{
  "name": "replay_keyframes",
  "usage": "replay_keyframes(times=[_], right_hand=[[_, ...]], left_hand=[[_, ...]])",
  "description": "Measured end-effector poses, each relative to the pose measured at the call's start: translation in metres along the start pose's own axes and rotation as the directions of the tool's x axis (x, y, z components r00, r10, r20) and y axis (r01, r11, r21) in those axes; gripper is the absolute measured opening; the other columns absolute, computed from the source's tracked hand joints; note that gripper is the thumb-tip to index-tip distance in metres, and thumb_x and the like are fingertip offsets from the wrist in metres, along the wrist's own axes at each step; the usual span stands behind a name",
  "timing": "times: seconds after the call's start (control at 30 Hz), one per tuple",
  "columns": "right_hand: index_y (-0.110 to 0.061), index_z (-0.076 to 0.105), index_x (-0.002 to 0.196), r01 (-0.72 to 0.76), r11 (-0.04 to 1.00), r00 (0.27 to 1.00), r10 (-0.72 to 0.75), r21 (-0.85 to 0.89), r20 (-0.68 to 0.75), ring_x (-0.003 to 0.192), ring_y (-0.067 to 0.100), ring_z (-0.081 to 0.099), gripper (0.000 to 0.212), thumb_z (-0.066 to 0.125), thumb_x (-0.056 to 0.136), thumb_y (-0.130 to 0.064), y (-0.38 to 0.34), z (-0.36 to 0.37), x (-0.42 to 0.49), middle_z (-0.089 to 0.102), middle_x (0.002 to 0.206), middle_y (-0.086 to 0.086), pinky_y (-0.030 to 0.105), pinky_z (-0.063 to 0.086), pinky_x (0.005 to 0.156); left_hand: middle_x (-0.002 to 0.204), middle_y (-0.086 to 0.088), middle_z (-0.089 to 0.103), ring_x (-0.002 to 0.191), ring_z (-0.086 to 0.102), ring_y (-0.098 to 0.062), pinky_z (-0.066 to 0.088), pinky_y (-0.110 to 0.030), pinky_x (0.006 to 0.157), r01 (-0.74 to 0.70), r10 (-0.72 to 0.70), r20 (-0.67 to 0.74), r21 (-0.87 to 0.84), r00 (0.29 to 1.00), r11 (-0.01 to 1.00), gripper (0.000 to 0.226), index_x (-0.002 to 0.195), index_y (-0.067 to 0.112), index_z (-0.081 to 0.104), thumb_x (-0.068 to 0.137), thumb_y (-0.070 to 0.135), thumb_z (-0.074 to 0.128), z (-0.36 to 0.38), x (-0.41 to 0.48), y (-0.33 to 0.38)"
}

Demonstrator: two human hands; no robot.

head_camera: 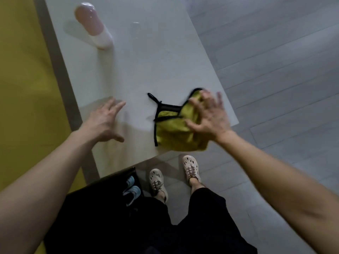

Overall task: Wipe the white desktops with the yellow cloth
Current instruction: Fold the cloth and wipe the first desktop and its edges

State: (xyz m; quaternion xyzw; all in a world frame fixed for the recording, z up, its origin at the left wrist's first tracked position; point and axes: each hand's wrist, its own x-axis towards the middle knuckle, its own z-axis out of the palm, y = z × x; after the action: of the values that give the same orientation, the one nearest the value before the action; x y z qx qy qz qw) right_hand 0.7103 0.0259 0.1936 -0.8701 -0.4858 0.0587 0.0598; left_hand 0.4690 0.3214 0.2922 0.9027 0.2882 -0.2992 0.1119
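Observation:
The yellow cloth (174, 129), edged in black with a black loop, lies bunched on the white desktop (146, 66) near its front right corner. My right hand (207, 114) presses flat on the cloth's right part, fingers spread and straight, blurred by motion. My left hand (104, 120) rests on the bare desktop to the left of the cloth, fingers spread, holding nothing.
A pink and white capsule-shaped object (93, 24) stands at the back left of the desk. A yellow wall (22, 79) runs along the left. Grey plank floor (275, 61) lies to the right. A black shelf with shoes (132, 189) sits below the desk's front edge.

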Motion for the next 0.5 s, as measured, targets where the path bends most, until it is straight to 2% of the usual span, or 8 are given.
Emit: replay_keyframes(times=[0.07,0.13,0.2,0.3,0.37,0.43,0.5], right_hand=[[-0.022,0.038,0.166,-0.152,0.986,0.986,0.155,-0.063,0.056,0.168,0.035,0.007,0.097,0.04,0.092,-0.085,0.02,-0.007,0.0,0.019,0.177,0.021,0.065,0.008,0.133],[-0.019,0.025,0.172,-0.185,0.981,0.979,0.189,-0.062,0.071,0.169,0.03,-0.005,0.101,0.028,0.095,-0.083,0.002,-0.003,-0.004,0.005,0.181,0.018,0.063,0.0,0.134],[-0.02,0.017,0.174,-0.132,0.991,0.988,0.134,-0.039,0.073,0.169,0.028,-0.006,0.097,0.025,0.098,-0.08,-0.037,-0.001,-0.005,0.001,0.182,0.016,0.061,-0.002,0.134],[-0.026,0.016,0.174,0.116,0.992,0.985,-0.108,-0.053,0.133,0.169,0.023,-0.003,0.09,0.021,0.102,-0.081,-0.09,-0.005,-0.002,0.006,0.182,0.009,0.065,-0.004,0.132],[-0.03,0.02,0.173,0.19,0.981,0.976,-0.183,-0.047,0.119,0.169,0.02,0.001,0.088,0.02,0.103,-0.082,-0.102,-0.017,-0.003,0.012,0.181,0.005,0.068,-0.006,0.131],[-0.025,0.025,0.172,0.094,0.995,0.994,-0.095,0.015,0.06,0.169,0.019,0.007,0.083,0.024,0.107,-0.076,-0.098,-0.024,-0.012,0.017,0.18,0.005,0.067,-0.004,0.132],[-0.016,0.037,0.167,-0.051,0.993,0.998,0.053,0.104,-0.02,0.166,0.023,0.021,0.075,0.04,0.108,-0.061,-0.089,-0.028,-0.031,0.033,0.175,0.009,0.064,0.009,0.133]], left_hand=[[0.181,-0.006,0.007,0.164,0.021,-0.034,0.025,-0.053,0.133,0.018,-0.018,-0.041,0.017,0.999,1.0,0.155,0.171,0.04,0.003,0.052,0.071,0.098,0.019,-0.024,-0.018],[0.18,-0.008,0.008,0.164,0.021,-0.034,0.025,-0.053,0.133,0.019,-0.018,-0.084,0.009,0.996,1.0,0.157,0.172,0.038,0.004,0.05,0.078,0.095,0.036,-0.038,-0.032],[0.181,-0.009,0.006,0.166,0.015,-0.033,0.022,-0.053,0.134,0.013,-0.016,-0.096,-0.037,0.995,0.999,0.156,0.172,0.037,0.005,0.05,0.077,0.095,0.047,-0.044,-0.039],[0.18,-0.008,0.006,0.167,0.012,-0.033,0.019,-0.053,0.135,-0.005,-0.003,-0.104,-0.076,0.995,0.997,0.148,0.172,0.036,0.008,0.058,0.07,0.097,0.053,-0.049,-0.038],[0.179,-0.006,0.016,0.165,0.018,-0.031,0.021,-0.052,0.134,-0.043,0.027,-0.139,-0.113,0.99,0.993,0.134,0.17,0.033,0.016,0.067,0.061,0.097,0.052,-0.051,-0.027],[0.17,-0.002,0.035,0.157,0.033,-0.029,0.031,-0.049,0.129,-0.094,0.062,-0.172,-0.183,0.983,0.979,0.107,0.166,0.03,0.034,0.078,0.049,0.092,0.048,-0.051,-0.008],[0.148,0.0,0.056,0.137,0.053,-0.027,0.046,-0.046,0.115,-0.14,0.085,-0.207,-0.268,0.975,0.953,0.073,0.152,0.028,0.055,0.087,0.043,0.083,0.047,-0.047,0.013]])
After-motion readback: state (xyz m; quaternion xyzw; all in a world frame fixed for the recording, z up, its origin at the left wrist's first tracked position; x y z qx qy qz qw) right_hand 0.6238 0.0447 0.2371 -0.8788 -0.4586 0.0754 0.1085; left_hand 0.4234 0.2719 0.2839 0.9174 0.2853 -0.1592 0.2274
